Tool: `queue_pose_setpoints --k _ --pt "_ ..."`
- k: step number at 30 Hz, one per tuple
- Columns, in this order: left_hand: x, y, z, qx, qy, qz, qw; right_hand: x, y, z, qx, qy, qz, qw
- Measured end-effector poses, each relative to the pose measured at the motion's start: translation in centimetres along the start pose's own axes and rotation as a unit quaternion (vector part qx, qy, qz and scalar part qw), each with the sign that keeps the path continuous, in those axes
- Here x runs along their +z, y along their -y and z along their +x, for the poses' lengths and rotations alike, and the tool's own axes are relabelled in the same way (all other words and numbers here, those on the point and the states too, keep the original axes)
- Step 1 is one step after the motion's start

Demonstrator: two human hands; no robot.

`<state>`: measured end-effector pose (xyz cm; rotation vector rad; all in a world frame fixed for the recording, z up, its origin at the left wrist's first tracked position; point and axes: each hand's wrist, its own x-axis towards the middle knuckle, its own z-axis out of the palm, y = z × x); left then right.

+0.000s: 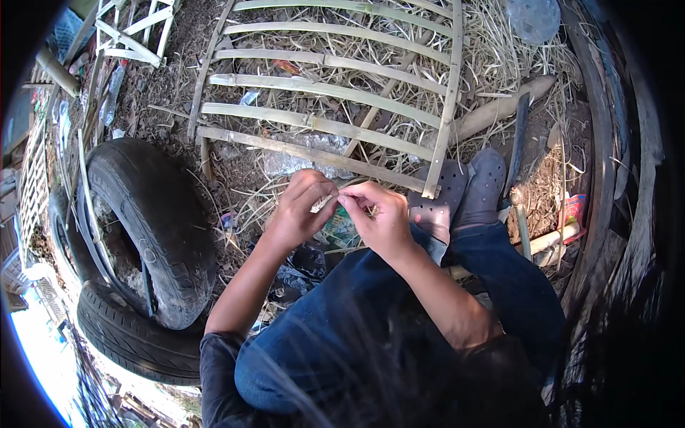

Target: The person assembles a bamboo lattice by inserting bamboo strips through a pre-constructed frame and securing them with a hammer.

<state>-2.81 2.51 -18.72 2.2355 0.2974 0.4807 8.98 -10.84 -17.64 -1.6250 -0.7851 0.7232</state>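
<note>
My left hand [301, 205] and my right hand [382, 220] meet fingertip to fingertip above my lap. Both are closed in a pinch. A small pale bit shows under the left fingers, but what the fingertips hold is too small to make out. Just beyond the hands lies a slatted frame [328, 128] of split bamboo, its curved slats running crosswise between two side rails. Its near right corner reaches to my grey clog [437, 196].
Two worn tyres [168, 239] lie at the left. A pointed wooden stake [503, 110] and a dark blade-like strip [519, 135] are on the right. Bamboo shavings [492, 43] cover the ground. A clear plastic container [534, 20] sits at the far right, and a white lattice [135, 36] stands far left.
</note>
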Motion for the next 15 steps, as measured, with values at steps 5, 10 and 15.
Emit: queue_pose_setpoints --k 5,10,15 --pt "1.1 2.3 0.9 -0.075 -0.044 0.109 0.99 0.6 -2.3 3.1 0.002 -0.043 -0.096 0.995" --pt "2.1 3.2 1.6 -0.095 -0.066 0.127 0.985 0.6 -3.8 4.4 -0.042 -0.022 -0.182 0.982" --pt "2.7 4.2 1.6 -0.095 -0.08 0.134 0.983 0.8 -4.6 4.8 -0.05 -0.001 -0.187 0.981"
